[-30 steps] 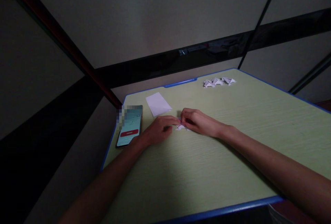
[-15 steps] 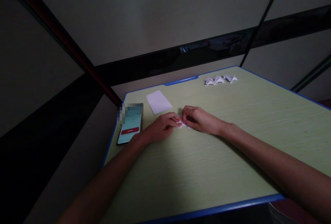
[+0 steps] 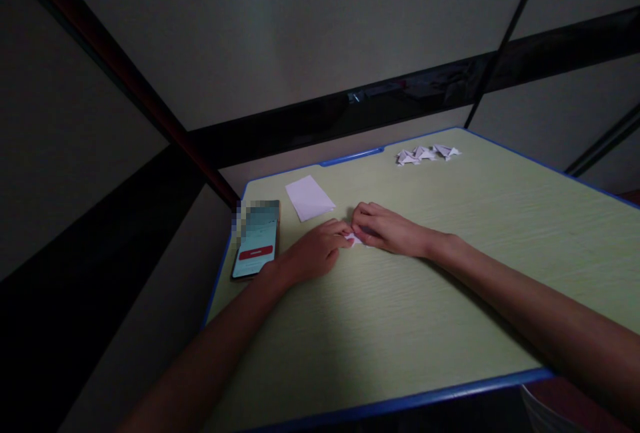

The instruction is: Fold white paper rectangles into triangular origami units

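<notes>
Between my two hands, a small folded piece of white paper [image 3: 354, 240] lies on the pale green table [image 3: 400, 326]. My left hand [image 3: 323, 246] is closed on its left side, fingertips pressed to the paper. From the right, my right hand [image 3: 383, 228] pinches the other side with bent fingers. Most of the paper is hidden under the fingers, so its folded shape cannot be made out. Just beyond my left hand rests a flat stack of white paper sheets [image 3: 309, 198].
A phone [image 3: 257, 240] with a lit screen lies at the table's left edge, beside my left forearm. Three folded paper figures [image 3: 426, 154] sit in a row at the far side. Behind the table's blue rim [image 3: 353, 156] stands a panelled wall [image 3: 320, 33].
My left hand's fingers have shifted slightly over the paper, covering more of its left side. My right hand stays nearly in place. The whole view has moved a little.
</notes>
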Tool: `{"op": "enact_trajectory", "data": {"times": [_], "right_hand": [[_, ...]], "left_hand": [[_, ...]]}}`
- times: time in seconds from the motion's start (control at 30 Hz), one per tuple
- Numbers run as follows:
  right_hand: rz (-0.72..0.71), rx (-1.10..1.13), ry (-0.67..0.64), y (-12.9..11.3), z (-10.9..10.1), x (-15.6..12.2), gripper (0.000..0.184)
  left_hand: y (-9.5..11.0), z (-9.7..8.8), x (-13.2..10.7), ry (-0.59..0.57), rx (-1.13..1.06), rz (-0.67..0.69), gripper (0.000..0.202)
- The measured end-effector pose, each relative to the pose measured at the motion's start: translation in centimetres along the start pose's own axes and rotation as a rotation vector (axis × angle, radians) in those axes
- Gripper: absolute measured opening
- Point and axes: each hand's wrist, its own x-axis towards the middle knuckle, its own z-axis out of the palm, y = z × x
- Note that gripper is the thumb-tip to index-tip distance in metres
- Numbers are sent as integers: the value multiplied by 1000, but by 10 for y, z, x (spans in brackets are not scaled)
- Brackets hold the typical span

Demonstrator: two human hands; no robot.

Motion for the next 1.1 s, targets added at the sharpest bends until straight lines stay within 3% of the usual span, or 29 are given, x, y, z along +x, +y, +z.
{"op": "enact_trajectory", "data": {"times": [0.13,0.3,0.57,0.8,1.0,1.1], "right_hand": [[2,222,2,6,-6,-1,7],[51,334,-57,6,-13,-1,5],[149,262,-35,9,-11,3,15],[79,288,-46,12,-12,-2,14],[-12,354,-95,18,-18,-6,5],[12,308,-80,15,-19,-5,10]], "left_hand": [[6,-3,1,-63,127,27,31],[9,-3,3,-111,213,65,30],[8,-3,4,-127,153,40,30],[4,2,2,16,48,47,33],[8,8,0,-26,225,78,31],[12,9,0,-70,287,37,28]]}}
